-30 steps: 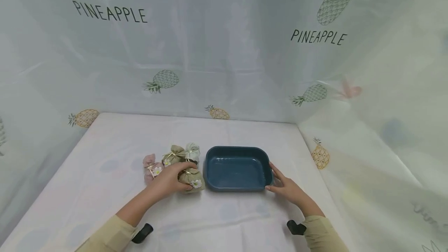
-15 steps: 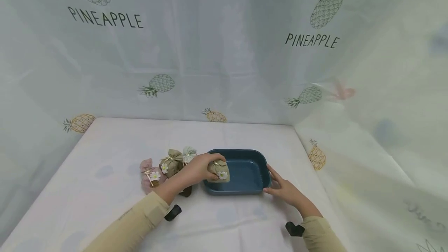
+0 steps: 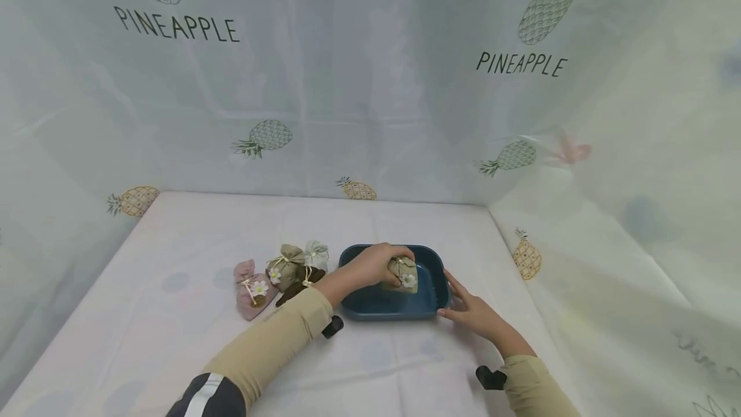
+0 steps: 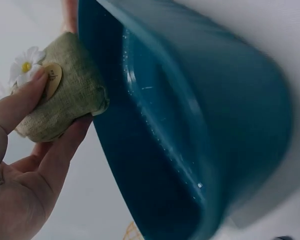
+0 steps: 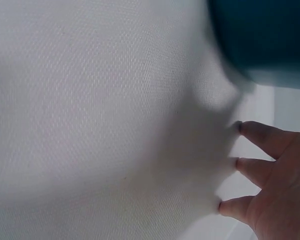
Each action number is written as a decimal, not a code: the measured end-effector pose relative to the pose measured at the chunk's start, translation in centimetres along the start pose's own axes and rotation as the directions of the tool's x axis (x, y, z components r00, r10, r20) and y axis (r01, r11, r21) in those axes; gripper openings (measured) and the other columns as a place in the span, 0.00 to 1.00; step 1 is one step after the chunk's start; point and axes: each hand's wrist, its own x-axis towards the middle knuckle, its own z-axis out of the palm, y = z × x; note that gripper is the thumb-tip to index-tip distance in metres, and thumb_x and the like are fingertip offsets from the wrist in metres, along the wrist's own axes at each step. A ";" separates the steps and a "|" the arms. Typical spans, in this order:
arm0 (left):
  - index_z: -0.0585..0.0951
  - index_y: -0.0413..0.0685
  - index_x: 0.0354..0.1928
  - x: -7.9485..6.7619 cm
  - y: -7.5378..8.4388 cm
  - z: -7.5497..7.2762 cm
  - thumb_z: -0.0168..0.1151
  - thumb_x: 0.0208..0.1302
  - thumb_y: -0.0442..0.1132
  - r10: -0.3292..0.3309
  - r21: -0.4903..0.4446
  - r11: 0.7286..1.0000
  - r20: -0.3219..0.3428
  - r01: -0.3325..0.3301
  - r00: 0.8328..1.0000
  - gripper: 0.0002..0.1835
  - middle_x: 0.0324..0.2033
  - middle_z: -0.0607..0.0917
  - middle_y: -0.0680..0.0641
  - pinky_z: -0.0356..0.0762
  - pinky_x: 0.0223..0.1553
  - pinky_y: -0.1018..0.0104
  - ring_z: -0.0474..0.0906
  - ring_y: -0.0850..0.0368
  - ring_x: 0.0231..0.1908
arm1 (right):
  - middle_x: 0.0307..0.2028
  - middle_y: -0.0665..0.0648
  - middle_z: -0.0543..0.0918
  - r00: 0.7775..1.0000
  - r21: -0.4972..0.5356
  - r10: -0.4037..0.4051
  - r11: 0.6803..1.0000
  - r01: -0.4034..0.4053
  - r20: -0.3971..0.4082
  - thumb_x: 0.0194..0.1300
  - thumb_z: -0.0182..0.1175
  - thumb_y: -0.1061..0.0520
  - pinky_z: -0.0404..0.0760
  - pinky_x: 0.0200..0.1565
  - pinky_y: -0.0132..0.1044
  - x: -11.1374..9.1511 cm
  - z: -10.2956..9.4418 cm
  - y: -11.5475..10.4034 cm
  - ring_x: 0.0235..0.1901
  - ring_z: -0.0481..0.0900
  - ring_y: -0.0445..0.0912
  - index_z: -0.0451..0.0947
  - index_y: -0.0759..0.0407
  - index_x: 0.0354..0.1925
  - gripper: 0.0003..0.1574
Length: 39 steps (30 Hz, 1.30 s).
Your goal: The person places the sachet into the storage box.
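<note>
My left hand [image 3: 367,267] holds a green cloth drawstring sachet [image 3: 403,275] with a white flower, above the inside of a blue rectangular baking dish [image 3: 393,315]. In the left wrist view the thumb presses the front of the sachet [image 4: 72,95] beside a round tag, with fingers behind it. The sachet is near the wall of the dish [image 4: 240,105]. My right hand [image 3: 477,318] touches the right end of the dish, thumb by the front corner. In the right wrist view, several spread fingers of the right hand [image 5: 285,195] reach down to the white cloth.
Left of the dish lie more sachets: a pink one [image 3: 255,291], an olive one [image 3: 285,267], a white one [image 3: 316,255] and a dark brown one [image 3: 301,283], partly hidden by the left arm. A pineapple-print curtain [image 3: 370,82] stands behind the white-covered table [image 3: 191,237].
My left hand has carried the green sachet rightward from the group over the dish, uncovering the brown sachet. The right hand stays at the dish's right end.
</note>
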 end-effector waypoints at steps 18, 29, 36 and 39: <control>0.78 0.65 0.59 5.9 0.4 3.5 0.75 0.53 0.35 -0.021 0.224 0.975 0.102 -0.002 0.995 0.30 0.50 0.78 0.53 0.75 0.50 0.66 0.74 0.60 0.49 | 0.72 0.65 0.59 1.000 0.066 0.009 0.998 -0.010 0.011 0.63 0.63 0.38 0.55 0.58 0.74 0.2 0.3 0.4 0.67 0.55 0.71 0.39 0.29 0.76 0.56; 0.79 0.63 0.60 6.2 0.3 3.7 0.62 0.62 0.25 -0.053 0.167 0.985 0.074 0.040 0.996 0.28 0.53 0.80 0.53 0.72 0.57 0.64 0.74 0.58 0.54 | 0.72 0.64 0.59 1.000 0.059 0.012 0.998 -0.012 0.000 0.62 0.63 0.36 0.56 0.58 0.74 0.1 0.6 0.3 0.67 0.56 0.71 0.40 0.28 0.76 0.56; 0.77 0.64 0.64 5.4 0.7 2.8 0.67 0.60 0.28 -0.079 0.068 0.995 0.071 0.074 0.994 0.32 0.60 0.78 0.55 0.73 0.56 0.64 0.73 0.55 0.59 | 0.71 0.65 0.59 1.000 0.034 0.011 0.999 -0.011 -0.002 0.63 0.63 0.36 0.56 0.58 0.73 0.2 0.4 0.3 0.66 0.57 0.72 0.38 0.30 0.77 0.56; 0.75 0.66 0.65 4.8 0.6 2.6 0.70 0.59 0.31 -0.104 0.012 0.995 0.068 0.104 0.992 0.34 0.63 0.76 0.53 0.76 0.48 0.65 0.73 0.55 0.57 | 0.72 0.63 0.59 1.000 0.036 0.018 0.999 -0.018 -0.004 0.62 0.63 0.36 0.56 0.59 0.73 0.3 0.4 0.3 0.67 0.56 0.71 0.38 0.28 0.76 0.57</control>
